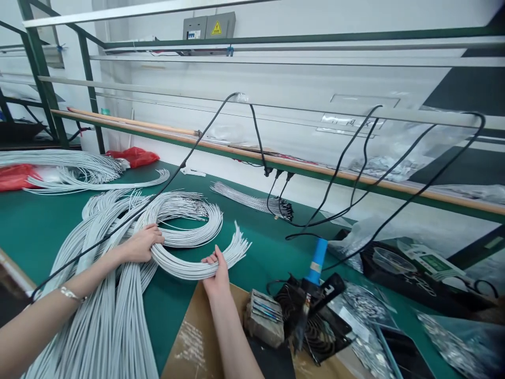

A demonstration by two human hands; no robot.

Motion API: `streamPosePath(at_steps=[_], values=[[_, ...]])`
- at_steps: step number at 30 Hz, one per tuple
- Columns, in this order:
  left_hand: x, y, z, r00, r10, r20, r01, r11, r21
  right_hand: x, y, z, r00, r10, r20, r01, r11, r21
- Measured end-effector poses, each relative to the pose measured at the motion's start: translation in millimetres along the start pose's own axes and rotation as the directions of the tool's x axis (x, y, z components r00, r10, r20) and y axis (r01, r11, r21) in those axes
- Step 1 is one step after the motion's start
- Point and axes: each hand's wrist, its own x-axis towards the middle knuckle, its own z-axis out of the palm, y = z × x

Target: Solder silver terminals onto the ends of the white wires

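Note:
A curved bundle of thin white wires (181,267) lies across both my hands. My left hand (144,243) is closed over the bundle where it meets the larger pile. Farther right, my right hand (218,271) wraps round the same bundle close to its loose, fanned-out ends, with the thumb on top. Under and beside my left arm, a big heap of white wires (106,316) spreads down to the bottom edge. Another coiled wire bundle (197,237) rests just behind my hands.
A soldering iron with a blue handle (316,260) stands at the right, by a grimy block (264,318). A black cord (165,184) crosses over the wires from the shelf rail (276,158). More wires (256,200) lie at the back. Cardboard (193,337) sits in front.

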Motion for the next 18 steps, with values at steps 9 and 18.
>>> streamPosePath(at_steps=[9,18], values=[[-12.5,-3.5,-27.7,0.995,0.056,0.084,-0.038,0.977,-0.210,-68.4,8.0,31.4,0.904,-0.184,0.386,0.264,0.950,-0.164],[-12.1,-7.6,-35.2,0.996,-0.058,-0.075,0.015,0.880,-0.474,-91.2,29.9,28.9,0.883,-0.278,0.378,0.384,0.891,-0.241]])
